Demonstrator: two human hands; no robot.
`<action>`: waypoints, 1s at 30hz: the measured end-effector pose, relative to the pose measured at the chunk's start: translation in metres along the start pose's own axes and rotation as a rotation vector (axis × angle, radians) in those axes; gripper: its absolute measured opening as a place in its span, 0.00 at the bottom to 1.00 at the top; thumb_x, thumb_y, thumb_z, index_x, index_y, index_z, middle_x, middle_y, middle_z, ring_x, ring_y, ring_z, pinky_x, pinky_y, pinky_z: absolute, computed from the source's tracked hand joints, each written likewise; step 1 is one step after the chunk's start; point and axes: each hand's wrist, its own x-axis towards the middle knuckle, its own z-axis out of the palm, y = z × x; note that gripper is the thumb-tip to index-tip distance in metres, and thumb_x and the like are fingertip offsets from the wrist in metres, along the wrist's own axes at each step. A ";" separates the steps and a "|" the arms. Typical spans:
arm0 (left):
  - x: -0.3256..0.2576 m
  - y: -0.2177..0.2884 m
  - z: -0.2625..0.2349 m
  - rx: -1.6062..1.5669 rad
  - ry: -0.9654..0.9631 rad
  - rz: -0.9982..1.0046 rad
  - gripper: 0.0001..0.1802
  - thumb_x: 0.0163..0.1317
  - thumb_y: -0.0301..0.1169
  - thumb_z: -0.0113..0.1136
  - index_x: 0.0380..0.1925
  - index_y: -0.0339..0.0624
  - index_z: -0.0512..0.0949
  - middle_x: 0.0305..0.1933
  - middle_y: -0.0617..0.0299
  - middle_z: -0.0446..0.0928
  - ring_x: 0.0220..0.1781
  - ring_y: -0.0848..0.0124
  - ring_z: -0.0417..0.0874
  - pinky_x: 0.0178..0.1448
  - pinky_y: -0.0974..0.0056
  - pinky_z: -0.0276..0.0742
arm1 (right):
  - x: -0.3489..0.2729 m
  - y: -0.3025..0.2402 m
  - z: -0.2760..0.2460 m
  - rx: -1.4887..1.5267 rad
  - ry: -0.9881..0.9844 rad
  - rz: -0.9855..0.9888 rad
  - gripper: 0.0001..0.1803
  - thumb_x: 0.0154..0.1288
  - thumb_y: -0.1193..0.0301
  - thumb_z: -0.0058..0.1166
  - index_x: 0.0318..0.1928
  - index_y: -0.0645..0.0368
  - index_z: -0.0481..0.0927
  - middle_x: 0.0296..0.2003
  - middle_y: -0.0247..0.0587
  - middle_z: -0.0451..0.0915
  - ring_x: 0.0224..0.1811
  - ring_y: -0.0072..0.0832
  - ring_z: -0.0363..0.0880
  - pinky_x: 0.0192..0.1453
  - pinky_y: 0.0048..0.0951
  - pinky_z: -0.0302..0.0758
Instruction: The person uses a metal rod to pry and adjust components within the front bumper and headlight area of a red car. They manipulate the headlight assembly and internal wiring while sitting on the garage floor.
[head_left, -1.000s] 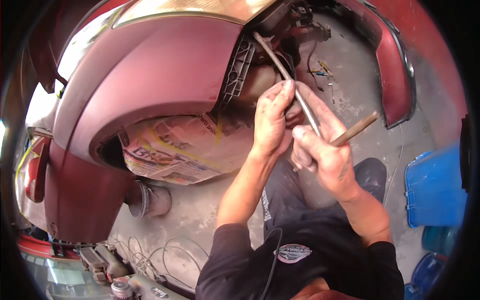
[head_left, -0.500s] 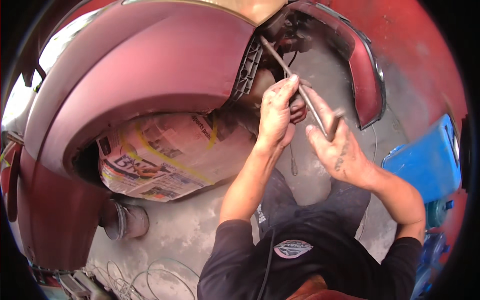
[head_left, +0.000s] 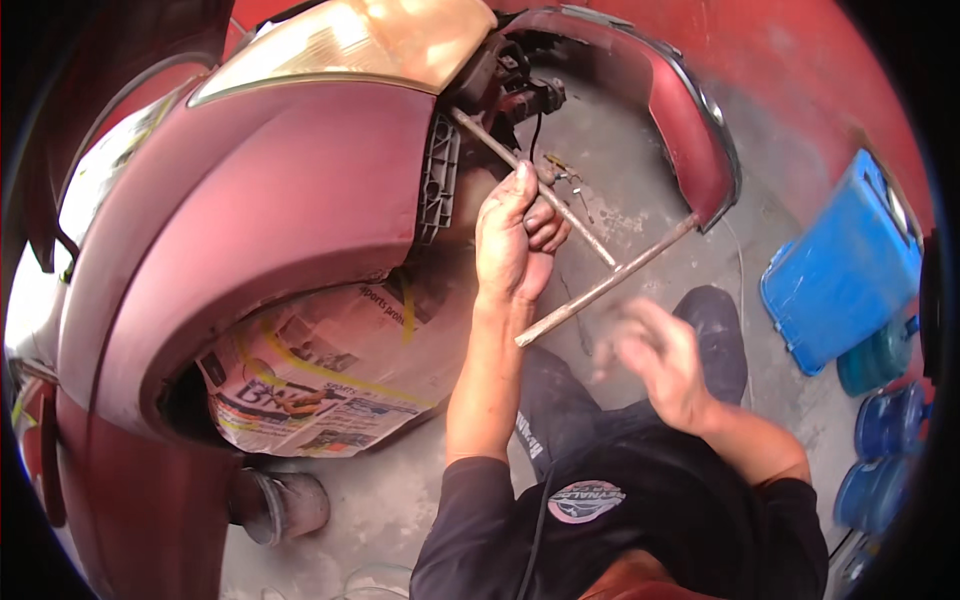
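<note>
My left hand (head_left: 508,240) is closed around the shaft of a long metal T-handle wrench (head_left: 588,237). The wrench's far end reaches in beside the headlight (head_left: 350,45), at the edge of the dull red car fender (head_left: 270,190); what its tip touches is hidden. Its crossbar slants across in front of me, with both ends free. My right hand (head_left: 662,360) is off the tool, just below the crossbar. Motion blurs it, but its fingers look apart and nothing shows in them. A grey plastic bracket (head_left: 438,180) lines the fender's edge, left of the wrench.
Printed newspaper (head_left: 320,370) covers the wheel under the fender. A red bumper piece (head_left: 680,130) curves round at the far right. At right stand a blue plastic bin (head_left: 845,265) and several blue water jugs (head_left: 880,490). A dirty bucket (head_left: 285,508) lies on the floor at lower left.
My right hand has let go of the wrench's handle end and moved down. The crossbar has turned and now shows lengthwise. My left hand still grips the shaft; the view has shifted.
</note>
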 end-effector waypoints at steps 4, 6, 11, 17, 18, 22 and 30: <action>-0.005 0.007 0.003 0.066 0.069 0.053 0.15 0.79 0.41 0.54 0.39 0.40 0.77 0.17 0.74 0.59 0.16 0.82 0.54 0.21 0.73 0.51 | 0.041 -0.006 0.036 0.711 0.104 0.166 0.34 0.75 0.72 0.58 0.73 0.64 0.54 0.47 0.49 0.79 0.48 0.30 0.82 0.53 0.31 0.82; -0.004 0.009 -0.001 -0.018 -0.046 0.047 0.14 0.79 0.39 0.53 0.40 0.40 0.77 0.18 0.75 0.59 0.16 0.82 0.56 0.21 0.74 0.53 | 0.045 -0.004 0.054 0.683 0.176 0.013 0.33 0.75 0.75 0.54 0.73 0.65 0.53 0.49 0.47 0.79 0.49 0.27 0.82 0.54 0.30 0.82; -0.012 0.010 -0.005 -0.020 0.072 0.060 0.16 0.79 0.40 0.53 0.45 0.35 0.78 0.20 0.74 0.62 0.19 0.83 0.60 0.23 0.76 0.56 | 0.067 -0.032 0.023 -0.907 -0.146 -0.370 0.22 0.63 0.74 0.58 0.58 0.54 0.77 0.48 0.55 0.82 0.50 0.49 0.84 0.56 0.42 0.80; -0.006 0.020 -0.004 -0.028 0.070 -0.036 0.16 0.79 0.42 0.52 0.37 0.42 0.78 0.19 0.75 0.62 0.17 0.84 0.58 0.21 0.77 0.54 | 0.062 -0.030 0.005 -1.325 -0.011 -0.949 0.15 0.56 0.66 0.60 0.44 0.59 0.84 0.49 0.53 0.82 0.58 0.51 0.80 0.69 0.65 0.66; -0.006 0.024 -0.006 -0.039 0.011 -0.046 0.15 0.80 0.42 0.52 0.38 0.43 0.77 0.19 0.76 0.61 0.17 0.83 0.57 0.22 0.76 0.56 | 0.047 -0.024 0.003 -1.209 0.087 -0.968 0.17 0.56 0.67 0.61 0.46 0.59 0.85 0.49 0.53 0.82 0.58 0.49 0.80 0.67 0.64 0.68; 0.001 0.016 -0.007 -0.012 -0.067 -0.053 0.15 0.80 0.43 0.51 0.42 0.43 0.76 0.18 0.76 0.58 0.16 0.81 0.55 0.24 0.72 0.59 | 0.001 -0.004 0.000 -0.424 0.145 -0.242 0.29 0.62 0.72 0.65 0.64 0.61 0.75 0.45 0.47 0.82 0.50 0.35 0.82 0.57 0.44 0.78; -0.005 0.025 -0.010 -0.066 -0.060 -0.050 0.15 0.81 0.41 0.47 0.43 0.41 0.75 0.22 0.73 0.63 0.20 0.79 0.60 0.31 0.71 0.63 | 0.041 -0.011 0.031 -0.185 0.160 -0.304 0.42 0.60 0.83 0.63 0.74 0.59 0.61 0.42 0.44 0.80 0.42 0.32 0.84 0.50 0.32 0.82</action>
